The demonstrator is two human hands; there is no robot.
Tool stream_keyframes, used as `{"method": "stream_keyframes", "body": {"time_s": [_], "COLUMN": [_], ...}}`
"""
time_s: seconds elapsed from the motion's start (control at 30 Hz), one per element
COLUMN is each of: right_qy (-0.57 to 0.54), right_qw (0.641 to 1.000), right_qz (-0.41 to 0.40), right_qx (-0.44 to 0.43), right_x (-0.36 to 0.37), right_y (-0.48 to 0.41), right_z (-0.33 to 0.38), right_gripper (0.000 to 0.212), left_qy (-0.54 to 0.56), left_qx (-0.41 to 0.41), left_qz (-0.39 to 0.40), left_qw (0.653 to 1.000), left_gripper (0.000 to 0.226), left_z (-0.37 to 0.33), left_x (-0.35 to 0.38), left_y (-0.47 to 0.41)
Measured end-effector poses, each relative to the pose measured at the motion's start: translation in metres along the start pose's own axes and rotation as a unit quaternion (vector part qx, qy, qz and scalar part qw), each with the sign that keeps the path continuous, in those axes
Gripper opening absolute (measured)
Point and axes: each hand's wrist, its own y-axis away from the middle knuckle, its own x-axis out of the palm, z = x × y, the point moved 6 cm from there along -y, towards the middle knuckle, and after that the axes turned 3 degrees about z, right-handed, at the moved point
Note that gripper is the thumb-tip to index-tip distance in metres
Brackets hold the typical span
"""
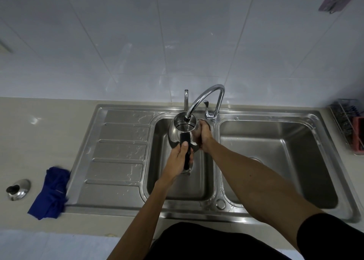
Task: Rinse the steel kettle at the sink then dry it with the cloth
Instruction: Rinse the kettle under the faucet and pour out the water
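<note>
Right now the kettle [175, 135] hangs over the left basin of the sink [197, 213], held between both hands. Its open mouth faces up, directly beneath the tip of the tap [204, 92], which reaches just to the opening (whether water is running I cannot tell). The left hand [178, 157] wraps the black handle [185, 137], thumb laid along its top. The handle's long axis runs from the body straight back toward the person, so the kettle sits just ahead of that hand. The right hand [202, 135] cups the kettle's right flank, fingers curved round the steel to steady it. By my reading the rinse is under way and the drying not yet begun. That step turns on the cloth [51, 192], which lies crumpled on the counter well to the left of the left hand and nearer the person, past the drainboard [122, 147], with the lid [18, 189] further left again. The left hand is the nearer one, but it carries the handle, so the right would likely have to take the weight first.
</note>
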Motion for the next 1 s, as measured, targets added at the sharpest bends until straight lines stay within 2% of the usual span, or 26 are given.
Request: {"method": "stream_keyframes", "body": {"time_s": [0.3, 0.53, 0.7, 0.83, 1.0], "right_qy": [0.007, 0.015, 0.015, 0.013, 0.009], "right_qw": [1.0, 1.0, 1.0, 1.0, 1.0], "right_qz": [-0.005, -0.02, -0.016, -0.022, -0.019], "right_qx": [-0.01, -0.006, -0.004, -0.002, 0.0], "right_x": [0.0, -0.005, -0.003, -0.006, -0.002], "right_y": [-0.004, -0.017, -0.009, -0.02, -0.004], "right_z": [-0.003, -0.007, -0.004, -0.008, -0.003], "right_gripper": [0.073, 0.086, 0.077, 0.087, 0.072], "left_qy": [0.007, 0.0, -0.004, -0.004, -0.007], "left_qx": [-0.002, -0.001, 0.001, 0.0, -0.006], "left_qz": [-0.006, -0.005, 0.0, 0.0, -0.004], "left_qw": [1.0, 1.0, 1.0, 1.0, 1.0], "left_gripper": [0.041, 0.04, 0.04, 0.041, 0.04], "left_z": [0.0, 0.0, 0.0, 0.0, 0.0], "left_x": [-0.001, -0.001, -0.002, -0.002, -0.001], "left_y": [0.003, 0.002, 0.0, 0.0, -0.001]}}
